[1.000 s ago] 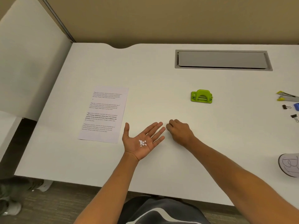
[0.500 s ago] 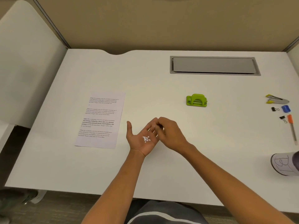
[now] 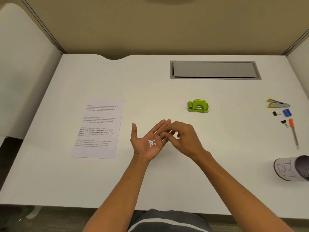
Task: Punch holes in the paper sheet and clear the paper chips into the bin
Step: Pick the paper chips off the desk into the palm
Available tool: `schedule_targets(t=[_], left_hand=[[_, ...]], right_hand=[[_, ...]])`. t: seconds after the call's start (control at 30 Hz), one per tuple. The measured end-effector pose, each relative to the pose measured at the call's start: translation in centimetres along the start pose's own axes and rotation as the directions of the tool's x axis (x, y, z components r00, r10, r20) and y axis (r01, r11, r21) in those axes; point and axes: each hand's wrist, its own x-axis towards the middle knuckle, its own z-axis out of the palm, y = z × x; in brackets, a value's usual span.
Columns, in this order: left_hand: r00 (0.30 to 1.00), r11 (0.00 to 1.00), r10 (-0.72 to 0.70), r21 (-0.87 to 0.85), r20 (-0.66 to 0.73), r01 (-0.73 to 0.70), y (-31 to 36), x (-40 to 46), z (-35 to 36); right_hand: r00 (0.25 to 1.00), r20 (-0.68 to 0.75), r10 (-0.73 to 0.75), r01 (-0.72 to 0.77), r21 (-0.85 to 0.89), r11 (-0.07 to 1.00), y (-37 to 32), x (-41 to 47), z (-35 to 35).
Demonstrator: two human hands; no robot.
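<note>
White worktop [image 3: 150, 84] inside beige cubicle walls. Sheet [image 3: 98, 129] lay flat, left of centre; green punch [image 3: 198, 106] sat apart, right of centre. Left hand [image 3: 148, 141] was spread wide, palm up, cradling a small heap of chips [image 3: 151, 142]. Right hand [image 3: 184, 136] was pinched narrow at the left fingertips; whether it held a chip, cannot tell. Punching looked done and chips mostly gathered; dumping remained. Bin [image 3: 291, 168] lay at the right edge, well apart. A second earlier the right hand was down on the worktop; since then it had come up to the palm.
</note>
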Motion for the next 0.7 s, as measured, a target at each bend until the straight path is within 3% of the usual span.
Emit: schedule_targets(t=[0.17, 0.23, 0.33, 0.4, 0.47, 0.53, 0.7], left_hand=[[1.0, 1.0, -0.015, 0.024, -0.002, 0.015, -0.2, 0.9, -0.4], [0.999, 0.999, -0.03, 0.027, 0.009, 0.03, -0.3, 1.1, -0.5], [0.999, 0.999, -0.032, 0.02, 0.025, 0.031, -0.2, 1.3, -0.7], [1.0, 1.0, -0.014, -0.007, 0.024, 0.015, 0.2, 1.2, -0.9], [1.0, 0.999, 0.017, -0.052, 0.021, -0.016, 1.0, 0.8, -1.2], [0.999, 0.996, 0.052, -0.074, 0.013, -0.051, 2.0, 0.2, -1.8], [0.992, 0.991, 0.123, -0.047, -0.03, -0.124, 4.0, -1.0, -2.6]], right_hand=[[0.982, 0.174, -0.078, 0.091, -0.071, 0.993, 0.2, -0.5, 0.8], [0.982, 0.175, -0.067, 0.087, -0.113, 0.99, 0.2, -0.4, 1.0], [0.997, 0.072, -0.041, 0.044, -0.034, 0.998, 0.0, 0.1, 0.5], [0.994, -0.101, 0.043, -0.032, 0.106, 0.994, 0.2, 0.3, -0.3], [0.926, -0.267, 0.268, -0.19, 0.286, 0.939, 1.1, 0.6, -1.1], [0.837, -0.312, 0.449, -0.331, 0.364, 0.871, 3.2, 0.3, -1.4], [0.89, -0.126, 0.438, -0.434, 0.063, 0.899, 8.5, -2.1, 0.9]])
